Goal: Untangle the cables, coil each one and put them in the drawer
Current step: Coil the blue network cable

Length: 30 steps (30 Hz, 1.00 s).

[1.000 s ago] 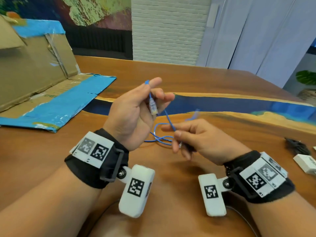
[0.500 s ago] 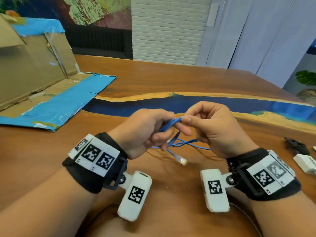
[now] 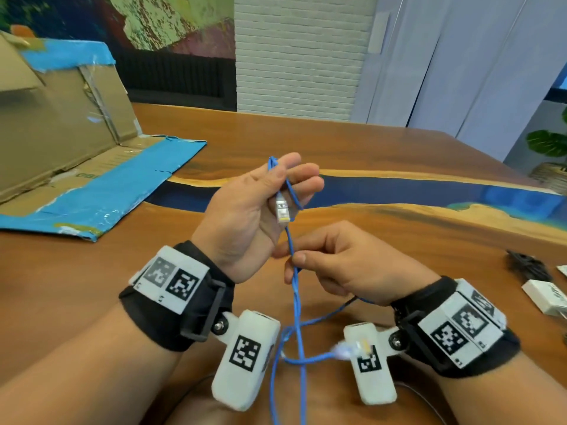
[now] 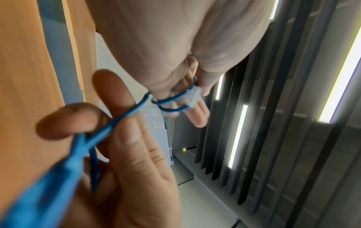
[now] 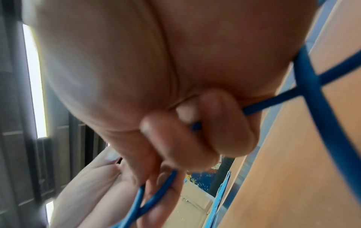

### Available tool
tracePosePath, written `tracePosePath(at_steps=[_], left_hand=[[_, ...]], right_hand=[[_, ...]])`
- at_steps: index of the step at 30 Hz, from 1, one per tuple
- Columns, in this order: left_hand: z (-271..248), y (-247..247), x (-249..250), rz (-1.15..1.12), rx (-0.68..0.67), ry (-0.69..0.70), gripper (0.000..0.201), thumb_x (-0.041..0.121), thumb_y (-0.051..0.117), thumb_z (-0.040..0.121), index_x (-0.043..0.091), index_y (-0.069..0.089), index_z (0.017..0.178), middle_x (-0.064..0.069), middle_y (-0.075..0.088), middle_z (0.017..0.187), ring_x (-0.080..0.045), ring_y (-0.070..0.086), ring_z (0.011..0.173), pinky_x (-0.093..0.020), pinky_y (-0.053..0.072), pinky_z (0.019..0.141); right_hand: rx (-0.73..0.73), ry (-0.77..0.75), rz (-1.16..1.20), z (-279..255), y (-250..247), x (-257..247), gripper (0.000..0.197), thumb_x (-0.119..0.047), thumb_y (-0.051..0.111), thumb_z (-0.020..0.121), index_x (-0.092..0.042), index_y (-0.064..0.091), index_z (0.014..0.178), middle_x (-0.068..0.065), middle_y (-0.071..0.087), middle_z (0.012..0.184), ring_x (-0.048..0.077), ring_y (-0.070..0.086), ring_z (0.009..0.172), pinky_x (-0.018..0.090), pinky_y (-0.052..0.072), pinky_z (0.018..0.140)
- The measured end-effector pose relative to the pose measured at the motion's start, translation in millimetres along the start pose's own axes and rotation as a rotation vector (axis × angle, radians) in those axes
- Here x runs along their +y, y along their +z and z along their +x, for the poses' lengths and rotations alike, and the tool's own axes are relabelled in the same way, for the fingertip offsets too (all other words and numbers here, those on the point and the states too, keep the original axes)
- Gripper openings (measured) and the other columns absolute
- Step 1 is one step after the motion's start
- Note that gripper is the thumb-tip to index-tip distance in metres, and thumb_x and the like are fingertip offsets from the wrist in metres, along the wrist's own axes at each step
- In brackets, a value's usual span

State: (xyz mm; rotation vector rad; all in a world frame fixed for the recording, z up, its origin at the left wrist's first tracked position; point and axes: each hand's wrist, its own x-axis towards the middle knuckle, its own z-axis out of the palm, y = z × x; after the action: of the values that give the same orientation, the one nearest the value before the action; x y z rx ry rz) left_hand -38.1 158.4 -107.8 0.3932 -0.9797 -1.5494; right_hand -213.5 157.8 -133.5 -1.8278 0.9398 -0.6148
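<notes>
A thin blue network cable (image 3: pixel 297 302) runs between both hands above the wooden table (image 3: pixel 399 154). My left hand (image 3: pixel 276 185) is raised and pinches the cable's upper end, with its clear plug (image 3: pixel 282 210) hanging against the palm. In the left wrist view a loop of the blue cable (image 4: pixel 171 104) goes round the left fingers. Just below, my right hand (image 3: pixel 296 259) pinches the cable between thumb and forefinger; the right wrist view shows its curled fingers (image 5: pixel 195 134) round the blue cable (image 5: pixel 304 86). Slack loops hang towards my body, and the second plug (image 3: pixel 349 351) is blurred.
An opened cardboard box with blue tape (image 3: pixel 76 133) lies at the left of the table. At the right edge lie a white adapter (image 3: pixel 546 296) and a black cable bundle (image 3: pixel 524 266). A potted plant (image 3: pixel 549 148) stands beyond the far right corner.
From hands close together low over the table, my left hand has risen with the plug end. The right hand now pinches lower down, and the cable is drawn out between them.
</notes>
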Motion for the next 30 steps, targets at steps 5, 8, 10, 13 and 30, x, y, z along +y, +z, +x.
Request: tracePosePath(at_steps=[5, 8, 10, 13, 30], left_hand=[[4, -7, -4, 0.832, 0.15, 0.067, 0.025, 0.007, 0.05, 0.103, 0.006, 0.074, 0.104, 0.011, 0.071, 0.121, -0.013, 0.073, 0.095, -0.044, 0.057, 0.08], [5, -13, -2, 1.042, 0.107, -0.076, 0.027, 0.004, 0.051, 0.101, -0.002, 0.072, 0.085, 0.017, 0.067, 0.098, -0.001, 0.071, 0.079, -0.019, 0.043, 0.062], [5, -17, 0, 1.063, 0.04, -0.2, 0.026, 0.004, 0.049, 0.1, -0.008, 0.068, 0.089, 0.003, 0.064, 0.07, -0.01, 0.063, 0.058, -0.017, 0.04, 0.054], [3, -18, 7, 0.955, -0.011, -0.297, 0.032, 0.019, 0.05, 0.104, -0.002, 0.073, 0.098, -0.006, 0.045, 0.055, -0.018, 0.043, 0.051, -0.023, 0.04, 0.057], [5, -18, -5, 1.073, 0.148, -0.132, 0.027, 0.025, 0.064, 0.092, 0.009, 0.075, 0.074, 0.0, 0.038, 0.048, -0.02, 0.039, 0.053, -0.038, 0.041, 0.061]], right_hand=[[-0.062, -0.04, -0.063, -3, -1, -8, 0.045, -0.019, 0.048, 0.109, 0.019, 0.069, 0.094, -0.012, 0.047, 0.043, 0.006, 0.042, 0.038, 0.012, 0.032, 0.045], [0.035, -0.116, 0.105, -1, -4, 0, 0.048, -0.037, 0.054, 0.099, -0.001, 0.065, 0.071, 0.001, 0.045, 0.057, 0.018, 0.03, 0.053, 0.032, 0.024, 0.055], [0.145, -0.168, 0.235, 1, -14, 6, 0.037, -0.034, 0.056, 0.093, -0.014, 0.058, 0.063, 0.001, 0.041, 0.059, 0.02, 0.035, 0.056, 0.038, 0.034, 0.061], [0.358, -0.141, 0.344, 2, -28, 11, 0.04, -0.026, 0.056, 0.094, -0.022, 0.05, 0.054, -0.002, 0.038, 0.058, 0.021, 0.04, 0.057, 0.044, 0.04, 0.071], [0.319, -0.18, 0.086, 5, -21, 15, 0.024, -0.006, 0.075, 0.089, -0.012, 0.074, 0.112, 0.006, 0.078, 0.1, 0.015, 0.073, 0.098, 0.029, 0.055, 0.09]])
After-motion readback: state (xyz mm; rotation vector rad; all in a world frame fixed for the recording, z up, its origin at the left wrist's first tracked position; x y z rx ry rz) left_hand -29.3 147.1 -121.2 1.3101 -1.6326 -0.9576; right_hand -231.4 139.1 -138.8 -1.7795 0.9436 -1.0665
